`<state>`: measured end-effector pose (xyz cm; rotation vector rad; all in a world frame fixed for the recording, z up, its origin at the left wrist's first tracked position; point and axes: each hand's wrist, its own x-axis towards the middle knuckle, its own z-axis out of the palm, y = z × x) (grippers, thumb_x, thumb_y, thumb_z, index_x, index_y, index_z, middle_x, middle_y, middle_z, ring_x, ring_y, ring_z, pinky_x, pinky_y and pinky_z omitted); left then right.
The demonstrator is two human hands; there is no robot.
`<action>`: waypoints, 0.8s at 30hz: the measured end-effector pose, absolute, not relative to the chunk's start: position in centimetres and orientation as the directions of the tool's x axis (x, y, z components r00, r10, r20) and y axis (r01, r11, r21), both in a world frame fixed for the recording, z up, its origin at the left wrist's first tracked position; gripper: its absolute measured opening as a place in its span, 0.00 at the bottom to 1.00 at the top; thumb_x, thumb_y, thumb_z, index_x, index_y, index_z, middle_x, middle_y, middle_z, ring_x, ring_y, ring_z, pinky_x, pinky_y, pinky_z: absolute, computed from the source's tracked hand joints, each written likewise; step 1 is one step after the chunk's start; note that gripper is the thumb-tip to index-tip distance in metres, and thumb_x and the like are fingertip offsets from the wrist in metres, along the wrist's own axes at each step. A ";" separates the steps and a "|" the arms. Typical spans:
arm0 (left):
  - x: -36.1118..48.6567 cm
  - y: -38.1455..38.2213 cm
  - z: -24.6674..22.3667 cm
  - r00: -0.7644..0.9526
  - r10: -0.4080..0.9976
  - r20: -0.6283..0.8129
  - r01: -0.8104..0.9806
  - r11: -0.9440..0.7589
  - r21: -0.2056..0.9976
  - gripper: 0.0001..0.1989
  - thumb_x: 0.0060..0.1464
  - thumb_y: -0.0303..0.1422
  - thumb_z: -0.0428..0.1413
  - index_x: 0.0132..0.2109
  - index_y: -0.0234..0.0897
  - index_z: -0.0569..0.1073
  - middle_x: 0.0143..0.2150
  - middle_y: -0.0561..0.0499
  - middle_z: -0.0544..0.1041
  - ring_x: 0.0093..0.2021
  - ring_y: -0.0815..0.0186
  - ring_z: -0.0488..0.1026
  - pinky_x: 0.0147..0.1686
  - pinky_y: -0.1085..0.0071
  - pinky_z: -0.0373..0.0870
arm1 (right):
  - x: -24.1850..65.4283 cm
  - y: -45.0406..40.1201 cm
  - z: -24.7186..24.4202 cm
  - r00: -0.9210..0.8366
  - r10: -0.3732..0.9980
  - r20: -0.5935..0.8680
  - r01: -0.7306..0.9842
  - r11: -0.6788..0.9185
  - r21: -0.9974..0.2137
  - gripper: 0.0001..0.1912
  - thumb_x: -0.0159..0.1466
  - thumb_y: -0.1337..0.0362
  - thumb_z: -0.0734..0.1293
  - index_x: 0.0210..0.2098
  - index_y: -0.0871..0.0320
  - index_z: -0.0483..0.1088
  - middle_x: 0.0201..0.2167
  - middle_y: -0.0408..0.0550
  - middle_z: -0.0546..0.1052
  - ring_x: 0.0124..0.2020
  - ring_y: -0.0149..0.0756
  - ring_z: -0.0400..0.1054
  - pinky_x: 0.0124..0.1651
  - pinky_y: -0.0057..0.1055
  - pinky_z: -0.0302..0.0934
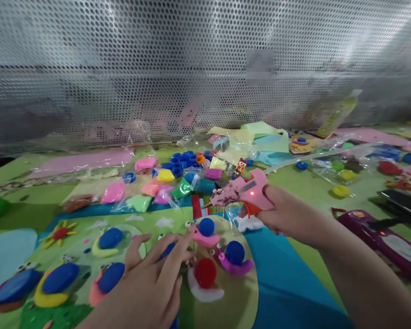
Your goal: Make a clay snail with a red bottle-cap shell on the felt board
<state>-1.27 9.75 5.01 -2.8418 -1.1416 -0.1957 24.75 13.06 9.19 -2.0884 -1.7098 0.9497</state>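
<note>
My right hand [277, 210] is wrapped round a pink glue gun [243, 189] with a small red light, its nozzle pointing left above the picture. My left hand [154, 269] lies over the green craft picture [239, 297] with its fingers spread, partly covering a blue-shelled snail. Near its fingertips is a pink snail with a blue cap shell [206, 227]. Just right of this hand are a white snail with a red cap shell [205, 273] and a purple snail with a blue cap shell [235, 253]. More clay snails and a sun [60, 234] are at the left.
Bagged coloured clay [113, 192] and blue bottle caps [183, 160] lie behind the picture. A maroon device [380, 235] stands at the right, and a bottle [339, 114] leans by the perforated metal panel [192, 68] at the back.
</note>
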 end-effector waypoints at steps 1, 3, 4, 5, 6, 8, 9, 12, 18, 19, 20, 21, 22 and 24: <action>-1.3 9.8 5.1 0.711 0.684 0.162 0.698 -0.716 -0.037 0.27 0.52 0.28 0.42 0.60 0.41 0.51 0.49 0.49 0.74 0.51 0.56 0.69 0.50 0.51 0.61 | 24.8 13.1 9.1 0.086 0.944 -0.320 0.766 -0.268 -0.584 0.06 0.49 0.70 0.58 0.24 0.56 0.52 0.16 0.38 0.62 0.16 0.26 0.58 0.17 0.23 0.49; -1.2 9.8 5.1 0.708 0.676 0.204 0.698 -0.714 -0.054 0.26 0.52 0.27 0.42 0.59 0.40 0.53 0.47 0.49 0.75 0.50 0.56 0.70 0.50 0.52 0.62 | 24.9 13.0 9.2 0.092 0.938 -0.336 0.766 -0.282 -0.578 0.06 0.49 0.70 0.58 0.25 0.56 0.53 0.17 0.38 0.62 0.16 0.25 0.57 0.17 0.23 0.49; -1.1 9.7 5.1 0.708 0.672 0.218 0.696 -0.716 -0.054 0.27 0.51 0.27 0.42 0.60 0.39 0.53 0.46 0.48 0.76 0.49 0.56 0.70 0.50 0.52 0.61 | 25.0 12.9 9.3 0.093 0.937 -0.338 0.770 -0.283 -0.572 0.05 0.49 0.69 0.58 0.25 0.56 0.53 0.17 0.38 0.62 0.16 0.25 0.57 0.17 0.23 0.49; -1.0 9.6 5.0 0.711 0.667 0.222 0.692 -0.720 -0.053 0.27 0.52 0.27 0.42 0.60 0.39 0.53 0.46 0.48 0.76 0.49 0.56 0.69 0.51 0.52 0.60 | 25.0 12.7 9.4 0.088 0.938 -0.336 0.781 -0.275 -0.561 0.05 0.50 0.69 0.58 0.25 0.56 0.53 0.18 0.39 0.62 0.16 0.25 0.57 0.17 0.23 0.50; -1.0 9.6 4.9 0.706 0.672 0.225 0.697 -0.716 -0.049 0.27 0.52 0.27 0.41 0.60 0.40 0.52 0.46 0.48 0.76 0.50 0.57 0.69 0.52 0.52 0.58 | 25.0 12.5 9.6 0.077 0.939 -0.335 0.798 -0.259 -0.543 0.05 0.50 0.68 0.59 0.24 0.56 0.54 0.18 0.39 0.62 0.16 0.25 0.57 0.17 0.23 0.49; -1.0 9.4 4.7 0.668 0.705 0.238 0.731 -0.681 -0.036 0.27 0.53 0.28 0.40 0.61 0.41 0.51 0.47 0.48 0.75 0.51 0.57 0.68 0.54 0.50 0.51 | 24.9 12.0 9.8 0.027 0.946 -0.322 0.842 -0.195 -0.502 0.06 0.50 0.65 0.60 0.23 0.56 0.54 0.18 0.39 0.62 0.17 0.26 0.56 0.17 0.23 0.48; -0.9 9.3 4.7 0.652 0.719 0.240 0.745 -0.667 -0.027 0.26 0.54 0.28 0.39 0.61 0.41 0.50 0.47 0.49 0.75 0.51 0.57 0.68 0.54 0.49 0.48 | 24.7 11.8 9.8 -0.011 0.951 -0.309 0.860 -0.148 -0.488 0.07 0.51 0.64 0.61 0.23 0.56 0.55 0.18 0.40 0.62 0.17 0.26 0.56 0.18 0.23 0.48; -0.9 9.2 4.6 0.643 0.725 0.246 0.746 -0.666 0.015 0.26 0.54 0.27 0.37 0.61 0.39 0.48 0.43 0.51 0.77 0.50 0.58 0.68 0.54 0.51 0.42 | 24.3 11.1 9.6 -0.099 0.959 -0.266 0.875 -0.044 -0.482 0.12 0.54 0.57 0.61 0.22 0.57 0.56 0.20 0.41 0.63 0.19 0.27 0.56 0.18 0.23 0.48; -0.9 9.1 4.8 0.632 0.726 0.269 0.753 -0.657 0.004 0.26 0.55 0.27 0.36 0.61 0.39 0.48 0.44 0.50 0.77 0.47 0.60 0.70 0.55 0.53 0.43 | 24.1 10.7 9.1 -0.094 0.976 -0.198 0.874 -0.015 -0.486 0.21 0.60 0.48 0.55 0.20 0.57 0.55 0.18 0.40 0.60 0.18 0.26 0.53 0.19 0.23 0.48; -1.0 9.1 4.8 0.639 0.718 0.275 0.748 -0.663 -0.007 0.27 0.54 0.27 0.37 0.62 0.40 0.48 0.45 0.50 0.76 0.46 0.59 0.70 0.54 0.53 0.46 | 24.2 10.6 9.1 -0.100 0.979 -0.180 0.874 0.000 -0.486 0.21 0.60 0.49 0.55 0.20 0.57 0.55 0.18 0.40 0.59 0.19 0.26 0.53 0.19 0.23 0.48; -1.0 9.2 4.7 0.651 0.706 0.279 0.739 -0.674 -0.020 0.27 0.54 0.27 0.38 0.62 0.40 0.47 0.46 0.50 0.76 0.46 0.59 0.71 0.53 0.53 0.49 | 24.3 10.6 9.2 -0.110 0.979 -0.170 0.871 0.013 -0.492 0.20 0.60 0.50 0.56 0.20 0.57 0.56 0.18 0.40 0.59 0.19 0.26 0.53 0.19 0.23 0.48; -1.1 9.3 4.7 0.665 0.693 0.280 0.728 -0.685 -0.033 0.29 0.53 0.28 0.39 0.62 0.40 0.46 0.46 0.49 0.76 0.45 0.58 0.72 0.51 0.53 0.52 | 24.3 10.6 9.2 -0.122 0.978 -0.170 0.865 0.021 -0.501 0.19 0.60 0.50 0.56 0.20 0.57 0.56 0.18 0.40 0.60 0.19 0.26 0.54 0.19 0.23 0.48; -1.2 9.4 4.6 0.674 0.685 0.276 0.721 -0.692 -0.044 0.30 0.52 0.28 0.40 0.63 0.38 0.45 0.46 0.48 0.76 0.44 0.57 0.72 0.50 0.54 0.55 | 24.4 10.5 9.3 -0.133 0.975 -0.175 0.861 0.027 -0.508 0.19 0.60 0.51 0.57 0.20 0.57 0.57 0.18 0.41 0.61 0.19 0.26 0.54 0.19 0.23 0.48; -1.4 9.6 4.4 0.692 0.669 0.271 0.707 -0.704 -0.066 0.33 0.51 0.30 0.42 0.63 0.35 0.42 0.46 0.46 0.76 0.45 0.55 0.72 0.48 0.54 0.59 | 24.4 10.4 9.4 -0.150 0.972 -0.182 0.858 0.037 -0.512 0.19 0.59 0.51 0.58 0.20 0.57 0.58 0.18 0.41 0.62 0.18 0.26 0.54 0.18 0.23 0.48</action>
